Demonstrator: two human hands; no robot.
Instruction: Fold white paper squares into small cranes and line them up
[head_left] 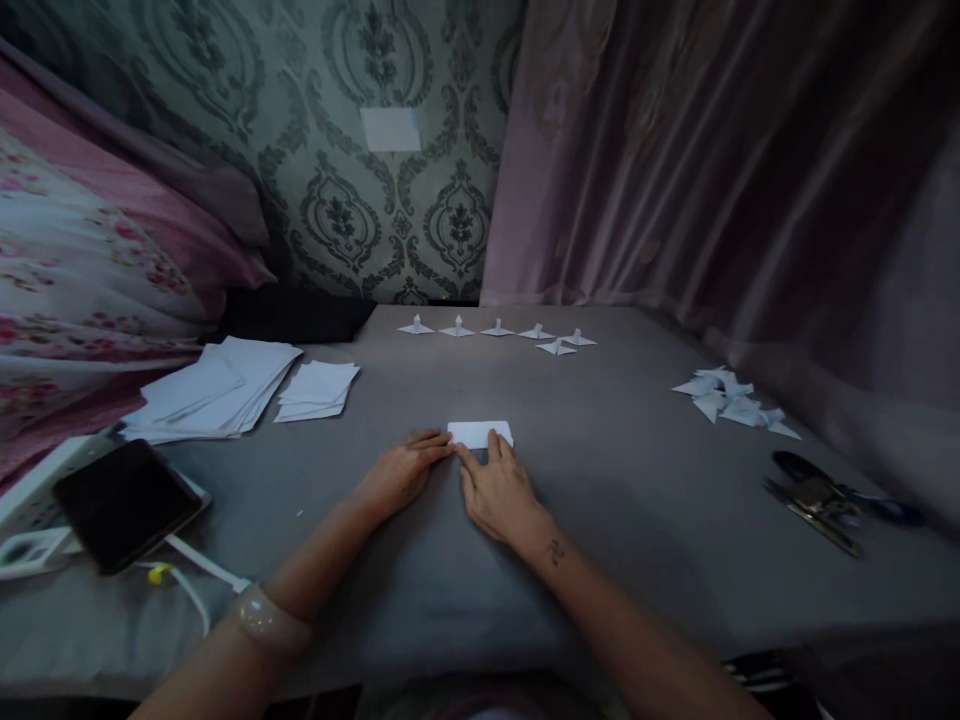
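Note:
A small white folded paper (472, 434) lies flat on the grey-covered table in front of me. At its left end, my left hand (401, 475) has its fingers pressed together, pinching the near corner. My right hand (499, 490) rests over the near edge with index and middle fingers stretched apart on the paper, its other fingers partly hidden. Beyond it stand several small folded paper figures (497, 328) in a loose row. Left of the paper are a small stack of cut sheets (319, 388) and a larger stack of white sheets (217, 388).
More folded paper pieces (731, 398) are heaped at the right, with dark-handled scissors (817, 495) nearer me. On the left, a black phone (127, 503) with a white cable rests by a power strip (56, 480). Curtains and a patterned wall border the table.

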